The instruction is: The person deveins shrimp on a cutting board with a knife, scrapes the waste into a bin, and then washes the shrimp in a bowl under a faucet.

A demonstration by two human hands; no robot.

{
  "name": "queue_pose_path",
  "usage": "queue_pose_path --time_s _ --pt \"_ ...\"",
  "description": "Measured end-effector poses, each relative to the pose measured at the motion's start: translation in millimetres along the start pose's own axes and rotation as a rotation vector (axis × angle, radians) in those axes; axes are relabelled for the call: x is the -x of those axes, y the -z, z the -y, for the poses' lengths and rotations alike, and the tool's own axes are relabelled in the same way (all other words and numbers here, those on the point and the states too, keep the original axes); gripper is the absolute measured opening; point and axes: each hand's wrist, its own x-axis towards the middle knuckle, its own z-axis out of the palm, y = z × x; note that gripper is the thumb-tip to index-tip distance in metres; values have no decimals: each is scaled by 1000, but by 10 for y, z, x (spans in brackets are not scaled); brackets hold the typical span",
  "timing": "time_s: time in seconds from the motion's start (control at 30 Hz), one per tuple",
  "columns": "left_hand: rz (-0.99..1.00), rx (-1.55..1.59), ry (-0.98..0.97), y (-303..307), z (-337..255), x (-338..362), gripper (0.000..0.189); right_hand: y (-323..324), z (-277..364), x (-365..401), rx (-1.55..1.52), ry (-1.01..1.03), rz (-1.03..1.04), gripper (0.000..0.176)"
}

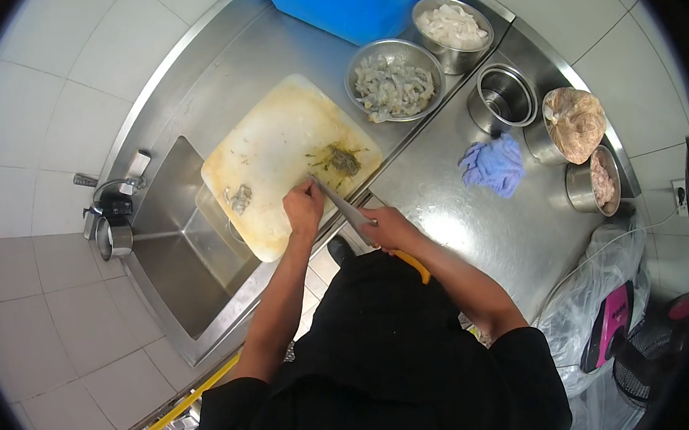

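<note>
My right hand (pixel 390 228) is wrapped round a knife (pixel 344 205) with a yellow handle, its blade pointing up and left over the near edge of the cutting board (pixel 275 140). My left hand (pixel 304 207) is closed in a pinch by the knife tip; what its fingers hold, if anything, is too small to make out. Right of the knife tip, a dark greenish-brown heap of scraps (pixel 345 162) lies on the stained white board. Farther left on it are a few greyish pieces that look like peeled shrimp (pixel 239 199).
A metal bowl (pixel 351 87) of grey shrimp-like pieces stands behind the board, beside a pot (pixel 455 61) of white pieces. Rightward are nested pots (pixel 477 110), a blue cloth (pixel 494 166), a bagged brown mass (pixel 576 125) and a pot of pink meat (pixel 604 181). Left is a sink (pixel 180 266).
</note>
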Motion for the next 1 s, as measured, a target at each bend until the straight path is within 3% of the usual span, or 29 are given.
queue_pose_path --time_s 0.23,0.3,0.5,0.7,1.0 --pt "-10 -56 6 -18 27 19 19 19 -34 300 156 -54 -28 47" --pt "-23 -32 13 -22 8 27 19 -99 -271 156 360 317 -310 42" --pt "-34 -19 38 -14 4 40 19 -191 -149 162 603 121 -354 42" --pt "-27 6 83 -4 17 39 18 -212 -137 185 682 92 -408 41" --pt "-9 -28 102 -1 -19 28 21 -238 -204 114 598 235 -379 36"
